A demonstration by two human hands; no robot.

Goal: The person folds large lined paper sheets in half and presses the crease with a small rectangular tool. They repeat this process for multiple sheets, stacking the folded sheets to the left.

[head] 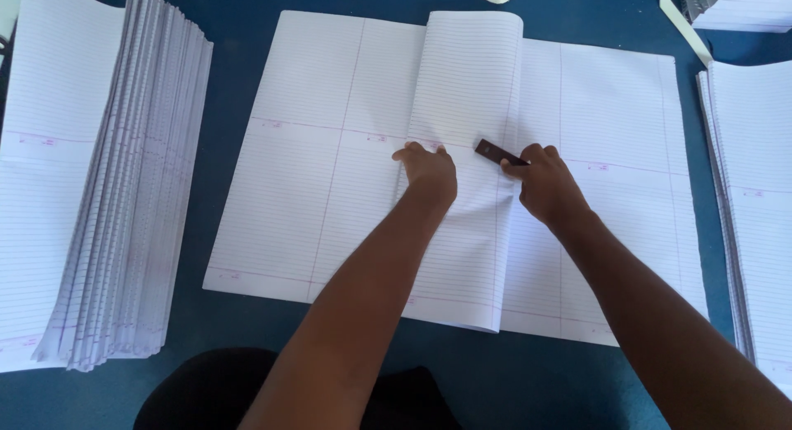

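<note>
— Head view: which step is this?

— Creasing, I judge. The left hand (pixel 429 170) presses fingers-together on the folded-over white ruled paper sheet (pixel 462 174) mid-worktop; the right hand (pixel 543 183) clamps a small dark flat creasing tool (pixel 498 153). Next calls for steady pressure along the fold.

— Surroundings?

— Blue worktop (pixel 536 380); ruled-sheet stacks (pixel 99 191) left and, probably, right.

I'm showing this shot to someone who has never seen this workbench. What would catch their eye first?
First, the two hands at the centre: the left hand presses flat on a big ruled sheet being folded over, while the right hand grips a small dark flat tool against the fold. Next, the tall fanned stack of folded ruled sheets on the left of the blue table, and another pile at the right edge.
</note>
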